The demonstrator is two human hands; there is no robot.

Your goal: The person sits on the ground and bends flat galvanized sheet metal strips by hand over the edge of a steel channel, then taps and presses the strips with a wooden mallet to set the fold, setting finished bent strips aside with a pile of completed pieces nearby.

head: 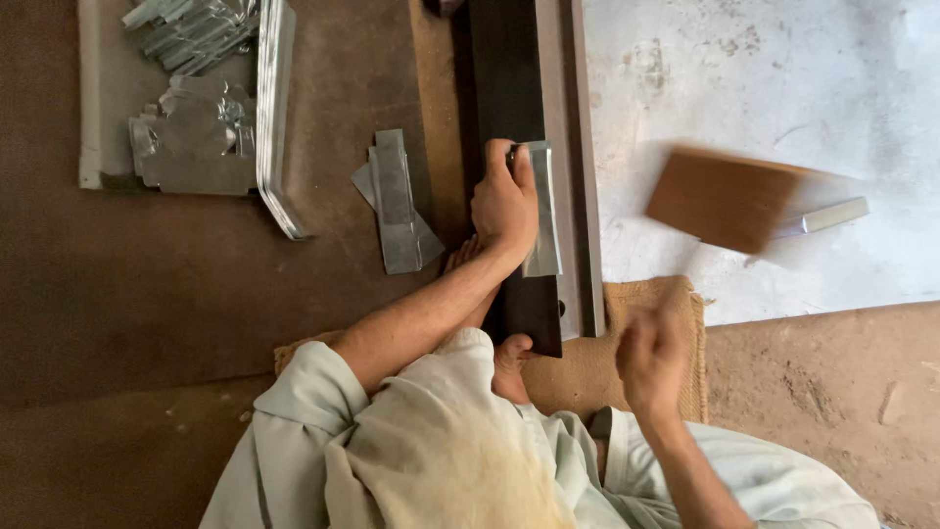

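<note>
The right hand (651,358) is nearest, fingers curled into a blurry fist; I cannot tell what they squeeze. A blurry wooden block (729,199) hangs at one o'clock from it. The left hand (504,201) pinches the metal strip (541,211) onto the dark bar (509,98). The strip's long side points to twelve o'clock, at ten o'clock from the block.
</note>
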